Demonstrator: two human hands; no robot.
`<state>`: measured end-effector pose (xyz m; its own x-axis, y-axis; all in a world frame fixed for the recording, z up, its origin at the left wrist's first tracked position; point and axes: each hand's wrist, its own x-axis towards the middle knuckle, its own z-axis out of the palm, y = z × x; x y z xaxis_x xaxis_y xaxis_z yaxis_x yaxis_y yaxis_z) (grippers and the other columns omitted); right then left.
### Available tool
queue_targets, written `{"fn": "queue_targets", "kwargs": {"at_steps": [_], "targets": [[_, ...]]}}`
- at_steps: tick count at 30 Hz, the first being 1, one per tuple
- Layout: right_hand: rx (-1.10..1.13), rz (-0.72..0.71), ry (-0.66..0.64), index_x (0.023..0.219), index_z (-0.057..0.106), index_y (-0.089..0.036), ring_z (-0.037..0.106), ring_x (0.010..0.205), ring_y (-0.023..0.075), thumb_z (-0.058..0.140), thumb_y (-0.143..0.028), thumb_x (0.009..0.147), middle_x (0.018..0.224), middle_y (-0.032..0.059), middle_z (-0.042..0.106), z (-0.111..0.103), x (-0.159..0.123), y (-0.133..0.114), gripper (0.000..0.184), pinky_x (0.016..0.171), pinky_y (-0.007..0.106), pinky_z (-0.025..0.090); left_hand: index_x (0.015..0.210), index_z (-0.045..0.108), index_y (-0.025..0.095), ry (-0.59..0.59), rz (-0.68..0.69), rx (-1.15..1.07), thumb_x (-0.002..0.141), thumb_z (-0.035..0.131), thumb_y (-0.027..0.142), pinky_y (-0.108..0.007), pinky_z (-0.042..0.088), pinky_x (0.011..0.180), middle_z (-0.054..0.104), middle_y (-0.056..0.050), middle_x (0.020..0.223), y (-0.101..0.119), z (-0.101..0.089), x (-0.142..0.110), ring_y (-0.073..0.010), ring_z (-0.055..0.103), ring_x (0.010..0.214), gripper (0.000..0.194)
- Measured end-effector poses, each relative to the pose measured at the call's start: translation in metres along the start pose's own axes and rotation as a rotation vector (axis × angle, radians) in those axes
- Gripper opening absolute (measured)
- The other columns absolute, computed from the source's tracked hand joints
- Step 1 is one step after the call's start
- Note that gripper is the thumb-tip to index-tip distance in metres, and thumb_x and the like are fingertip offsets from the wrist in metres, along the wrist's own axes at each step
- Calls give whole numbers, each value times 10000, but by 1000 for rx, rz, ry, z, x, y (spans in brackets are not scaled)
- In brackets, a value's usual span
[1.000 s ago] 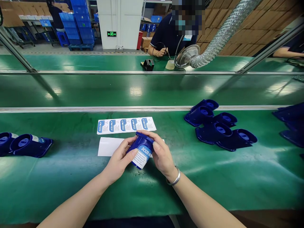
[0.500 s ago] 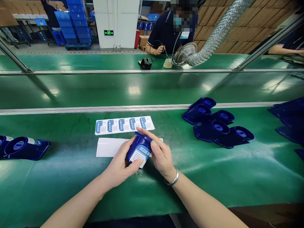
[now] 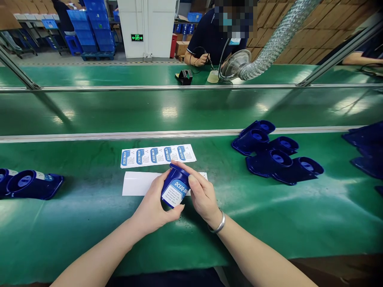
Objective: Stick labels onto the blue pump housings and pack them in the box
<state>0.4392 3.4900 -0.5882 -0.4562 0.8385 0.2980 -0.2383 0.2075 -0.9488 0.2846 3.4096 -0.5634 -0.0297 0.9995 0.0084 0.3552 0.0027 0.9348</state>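
1. Left hand: fingers curled round the blue cup, thumb near its lower end.
2. Right hand: fingers over the cup's rim, thumb against its side.
3. The cup, tilted above the worktop, bears a label — whether fully stuck, I cannot tell.
4. Left cups are labelled; right cups show none — five labels lie on the sheet.

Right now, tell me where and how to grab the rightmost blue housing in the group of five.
Probably best by the raised round body of the rightmost housing, coming from above and its open right side: the body stands proud of the flat base, while the neighbouring housing crowds its left side.
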Motion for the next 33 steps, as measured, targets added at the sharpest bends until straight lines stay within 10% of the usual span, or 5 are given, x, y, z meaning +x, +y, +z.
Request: {"fn": "queue_targets", "kwargs": {"at_steps": [16,24,33], "targets": [[-100,119,84,1259,707,-300,638,1197,230,525,-460,1034,1285,21,702,0,4,-4,330,1026,347,509,1476,390,281,-103,-167,-273,776,817,328,-433,495,1041,526,-91,1443,4,-3,2,-308,534,1288,821],[-180,209,104,1221,728,-243,685,1095,267,538,-542,999,1212,59,735,-1,4,-3,418,946,398,551,1383,524,272,-65,-400,-682,967,547,539,-326,545,729,627,-85,1288,1,-2,5,-273,604,1089,495],[-175,182,89,1224,724,-252,678,1122,262,537,-508,1008,1229,50,728,0,5,-10,384,962,398,545,1373,529,266,-87,-299,-533,951,621,477,-371,497,985,578,-74,1381,0,-5,6,-263,559,1223,480]]}}
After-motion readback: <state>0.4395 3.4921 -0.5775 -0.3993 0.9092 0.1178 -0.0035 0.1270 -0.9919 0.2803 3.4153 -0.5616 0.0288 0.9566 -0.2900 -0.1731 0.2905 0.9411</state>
